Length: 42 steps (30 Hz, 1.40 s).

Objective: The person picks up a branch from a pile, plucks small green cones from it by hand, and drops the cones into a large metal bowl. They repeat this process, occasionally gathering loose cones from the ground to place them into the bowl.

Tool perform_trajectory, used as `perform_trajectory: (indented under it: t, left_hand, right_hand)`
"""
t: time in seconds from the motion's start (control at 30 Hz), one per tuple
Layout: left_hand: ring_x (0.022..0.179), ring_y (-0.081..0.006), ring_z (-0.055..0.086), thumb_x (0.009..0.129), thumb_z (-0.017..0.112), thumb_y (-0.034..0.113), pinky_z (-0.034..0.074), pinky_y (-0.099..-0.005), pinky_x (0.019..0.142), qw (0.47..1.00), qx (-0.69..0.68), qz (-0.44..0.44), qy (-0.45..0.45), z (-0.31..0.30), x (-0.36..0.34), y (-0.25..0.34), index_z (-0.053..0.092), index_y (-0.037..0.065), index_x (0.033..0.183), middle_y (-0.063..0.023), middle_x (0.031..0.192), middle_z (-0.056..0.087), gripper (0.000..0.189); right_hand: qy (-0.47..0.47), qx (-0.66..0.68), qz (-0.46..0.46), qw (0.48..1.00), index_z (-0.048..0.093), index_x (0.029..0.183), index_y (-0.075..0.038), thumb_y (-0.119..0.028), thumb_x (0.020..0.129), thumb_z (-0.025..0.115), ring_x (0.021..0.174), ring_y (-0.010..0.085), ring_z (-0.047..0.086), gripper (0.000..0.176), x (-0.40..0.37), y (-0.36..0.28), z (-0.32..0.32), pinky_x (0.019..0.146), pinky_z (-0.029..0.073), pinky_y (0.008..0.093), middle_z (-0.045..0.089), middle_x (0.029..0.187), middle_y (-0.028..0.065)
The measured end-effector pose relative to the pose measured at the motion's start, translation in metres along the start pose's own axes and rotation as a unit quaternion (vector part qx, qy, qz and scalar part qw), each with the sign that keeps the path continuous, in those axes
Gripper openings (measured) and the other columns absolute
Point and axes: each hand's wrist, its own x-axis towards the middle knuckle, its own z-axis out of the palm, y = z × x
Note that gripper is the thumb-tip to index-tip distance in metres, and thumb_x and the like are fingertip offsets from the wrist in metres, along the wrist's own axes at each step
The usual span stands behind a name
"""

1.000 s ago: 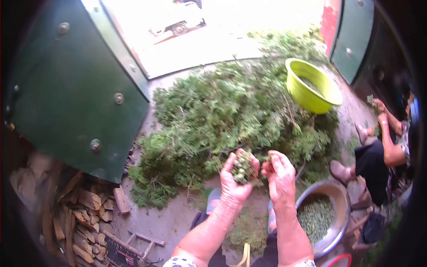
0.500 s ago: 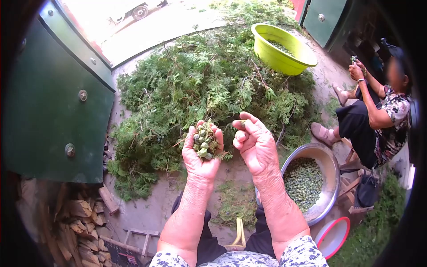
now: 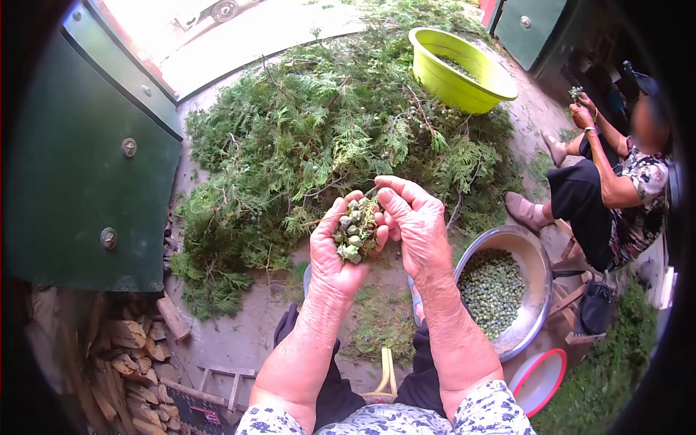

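My left hand point(image 3: 335, 250) is cupped around a cypress sprig point(image 3: 373, 217) bearing a cluster of pale green cones point(image 3: 351, 233). The cones face up in the palm, and a thin reddish twig sticks out past the fingers on the left. My right hand point(image 3: 419, 221) is bent in a pinch at the upper right edge of the same sprig, touching it; exactly what lies between its fingertips is partly hidden. Below my right forearm stands a metal basin point(image 3: 540, 290) holding many picked green cones point(image 3: 493, 296).
A large heap of cypress branches point(image 3: 290, 145) lies ahead, with a yellow-green tub point(image 3: 464, 90) on its far side. Another person point(image 3: 616, 181) sits at the right, holding a sprig. A red-rimmed white basin point(image 3: 538, 380), split firewood point(image 3: 134, 355) and a green metal door point(image 3: 80, 181) surround me.
My right hand has moved left and closed in on the sprig from a short distance away. My left hand has shifted slightly right with the sprig and cones turned more upward.
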Motion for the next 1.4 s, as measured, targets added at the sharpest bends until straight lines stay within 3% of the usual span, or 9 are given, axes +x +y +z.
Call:
perform_trajectory:
  t: [0.3, 0.5, 0.57, 0.67, 0.7, 0.83, 1.1, 1.2, 1.4]
  left_hand:
    - [0.080, -0.0254, 0.065, 0.091, 0.053, 0.024, 0.059, -0.0407, 0.065, 1.000, -0.023, -0.015, -0.003, -0.002, -0.001, -0.004, 0.058, 0.007, 0.104, -0.0118, 0.091, 0.064, 0.022]
    - [0.084, -0.0284, 0.064, 0.091, 0.054, 0.025, 0.058, -0.0429, 0.069, 0.996, -0.079, -0.020, -0.033, -0.001, 0.003, -0.003, 0.060, 0.008, 0.103, -0.0150, 0.097, 0.062, 0.022]
    - [0.084, -0.0289, 0.063, 0.090, 0.054, 0.025, 0.058, -0.0433, 0.070, 0.996, -0.077, -0.005, -0.039, -0.002, 0.003, 0.000, 0.060, 0.007, 0.102, -0.0156, 0.099, 0.061, 0.022]
    - [0.083, -0.0274, 0.062, 0.091, 0.054, 0.026, 0.058, -0.0423, 0.070, 0.997, -0.070, 0.015, -0.035, -0.002, 0.002, 0.005, 0.059, 0.007, 0.102, -0.0149, 0.097, 0.060, 0.023]
    - [0.083, -0.0274, 0.062, 0.091, 0.054, 0.026, 0.058, -0.0423, 0.070, 0.997, -0.070, 0.016, -0.036, -0.004, 0.002, 0.007, 0.059, 0.007, 0.102, -0.0149, 0.097, 0.060, 0.023]
    - [0.085, -0.0253, 0.057, 0.089, 0.056, 0.027, 0.055, -0.0398, 0.068, 0.997, -0.053, -0.018, -0.045, -0.006, 0.001, 0.005, 0.059, 0.010, 0.103, -0.0138, 0.100, 0.056, 0.023]
    - [0.083, -0.0248, 0.056, 0.091, 0.053, 0.029, 0.055, -0.0368, 0.061, 0.998, 0.008, -0.018, -0.055, -0.004, -0.003, 0.000, 0.057, 0.010, 0.105, -0.0149, 0.098, 0.055, 0.024]
    - [0.076, -0.0241, 0.063, 0.091, 0.053, 0.027, 0.057, -0.0376, 0.060, 0.998, 0.012, -0.022, -0.049, 0.001, -0.004, -0.002, 0.058, 0.008, 0.102, -0.0129, 0.091, 0.061, 0.022]
    - [0.076, -0.0240, 0.063, 0.090, 0.054, 0.026, 0.056, -0.0366, 0.059, 0.999, 0.026, -0.022, -0.016, 0.003, -0.006, -0.004, 0.058, 0.008, 0.101, -0.0098, 0.086, 0.062, 0.021]
  right_hand:
    - [-0.053, -0.038, -0.043, 0.997, 0.064, 0.092, -0.002, -0.005, 0.084, 0.064, 0.053, 0.0019, 0.049, 0.008, -0.001, -0.004, -0.004, 0.044, 0.035, 0.0148, 0.060, 0.070, -0.0016]
    - [-0.084, 0.119, -0.057, 0.988, 0.061, 0.095, 0.000, -0.008, 0.087, 0.061, 0.055, 0.0063, 0.052, 0.011, 0.006, -0.011, -0.016, 0.045, 0.040, 0.0179, 0.059, 0.071, 0.0024]
    - [-0.155, 0.139, -0.040, 0.977, 0.062, 0.094, 0.000, -0.008, 0.086, 0.063, 0.054, 0.0073, 0.052, 0.012, 0.007, -0.019, -0.024, 0.044, 0.038, 0.0181, 0.060, 0.074, 0.0045]
    - [-0.322, -0.074, -0.033, 0.943, 0.065, 0.096, 0.001, -0.013, 0.085, 0.064, 0.045, 0.0017, 0.041, 0.017, 0.004, -0.037, -0.042, 0.040, 0.028, 0.0164, 0.053, 0.058, -0.0022]
    - [-0.322, -0.075, -0.033, 0.943, 0.065, 0.096, 0.001, -0.013, 0.085, 0.064, 0.045, 0.0017, 0.041, 0.017, 0.004, -0.037, -0.040, 0.040, 0.028, 0.0164, 0.053, 0.058, -0.0022]
    - [-0.048, -0.077, -0.042, 0.995, 0.065, 0.093, -0.001, -0.013, 0.087, 0.062, 0.039, -0.0007, 0.030, 0.014, 0.006, -0.028, -0.014, 0.035, 0.020, 0.0165, 0.047, 0.054, -0.0068]
    - [0.050, -0.195, -0.159, 0.967, 0.067, 0.086, -0.001, -0.015, 0.084, 0.068, 0.056, 0.0012, 0.044, 0.014, 0.014, -0.012, -0.017, 0.050, 0.035, 0.0185, 0.060, 0.070, -0.0028]
    - [-0.040, -0.200, -0.049, 0.978, 0.068, 0.085, -0.001, -0.018, 0.084, 0.067, 0.057, 0.0017, 0.048, 0.017, 0.009, -0.016, -0.014, 0.050, 0.038, 0.0189, 0.061, 0.071, -0.0026]
    - [-0.117, -0.210, -0.006, 0.971, 0.067, 0.089, -0.001, -0.020, 0.085, 0.066, 0.056, 0.0025, 0.051, 0.019, 0.008, -0.013, -0.010, 0.049, 0.040, 0.0164, 0.060, 0.066, -0.0027]
